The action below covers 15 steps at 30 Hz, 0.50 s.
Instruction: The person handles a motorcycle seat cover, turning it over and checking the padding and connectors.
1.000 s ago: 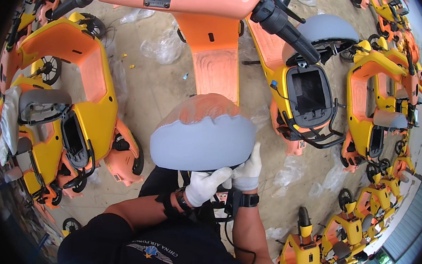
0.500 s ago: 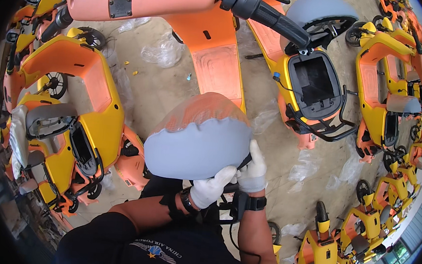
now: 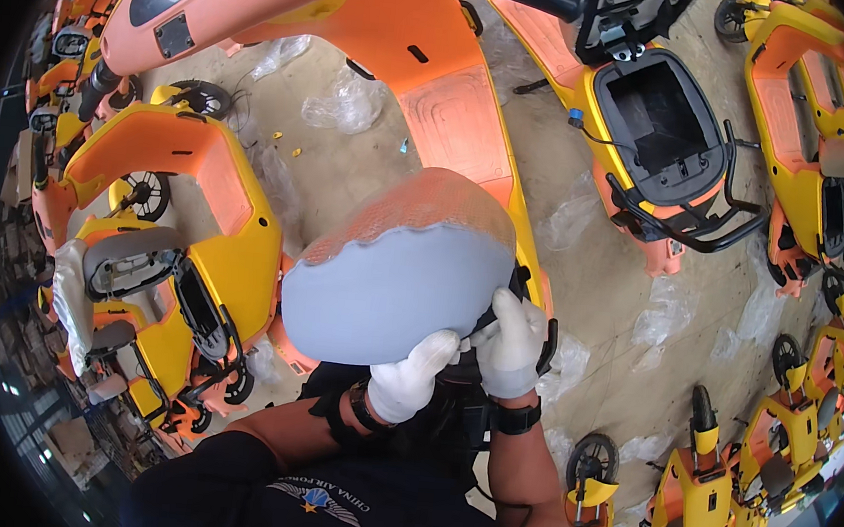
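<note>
A grey scooter seat [image 3: 390,281], its far half wrapped in clear bubble film, is tilted up over an orange and yellow scooter [image 3: 428,83]. My left hand [image 3: 412,378] in a white glove grips the seat's near edge from below. My right hand [image 3: 513,344], also gloved, presses against the seat's near right edge where it meets the black frame underneath. Both wrists wear black bands.
Several orange and yellow scooters stand all around on a concrete floor. One at the upper right [image 3: 659,134] shows an open black seat compartment. Another at left [image 3: 158,240] carries a grey seat. Crumpled clear plastic wrap [image 3: 340,106] lies on the floor.
The view has shifted so the scooter body and seat sit more to the right and closer. Both hands stay on the seat's near edge, and the seat stays tilted up.
</note>
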{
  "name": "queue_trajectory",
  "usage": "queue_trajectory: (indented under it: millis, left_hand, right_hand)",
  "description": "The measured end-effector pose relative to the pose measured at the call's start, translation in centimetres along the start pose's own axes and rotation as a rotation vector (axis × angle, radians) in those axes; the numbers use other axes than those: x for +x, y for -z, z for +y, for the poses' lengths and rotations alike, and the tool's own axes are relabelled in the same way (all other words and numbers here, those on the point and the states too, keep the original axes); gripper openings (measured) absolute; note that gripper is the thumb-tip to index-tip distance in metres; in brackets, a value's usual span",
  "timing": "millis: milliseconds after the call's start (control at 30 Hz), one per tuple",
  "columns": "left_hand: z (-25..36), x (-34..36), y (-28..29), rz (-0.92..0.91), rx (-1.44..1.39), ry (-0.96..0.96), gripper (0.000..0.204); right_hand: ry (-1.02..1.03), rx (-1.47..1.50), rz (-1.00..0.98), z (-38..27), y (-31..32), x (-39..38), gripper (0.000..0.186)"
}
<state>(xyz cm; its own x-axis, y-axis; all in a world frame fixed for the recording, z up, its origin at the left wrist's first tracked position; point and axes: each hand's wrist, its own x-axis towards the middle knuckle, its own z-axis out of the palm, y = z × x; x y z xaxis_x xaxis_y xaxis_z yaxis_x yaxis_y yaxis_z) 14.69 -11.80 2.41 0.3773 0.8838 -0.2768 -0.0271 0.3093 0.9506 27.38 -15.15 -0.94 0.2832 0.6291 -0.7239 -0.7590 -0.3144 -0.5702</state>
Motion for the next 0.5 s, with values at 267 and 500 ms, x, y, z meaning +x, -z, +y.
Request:
queue_trajectory:
  millis: [267,500]
  left_hand:
    - [0.7,1.9,-0.7,0.145,-0.292,0.029,0.027]
    - [1.4,2.5,0.2,0.056,-0.208,0.032,0.044]
  right_hand:
    - [0.943,-0.870,0.058,0.3,1.3,2.2,0.060]
    - [1.304,-0.805,0.083,1.7,-2.0,6.2,0.055]
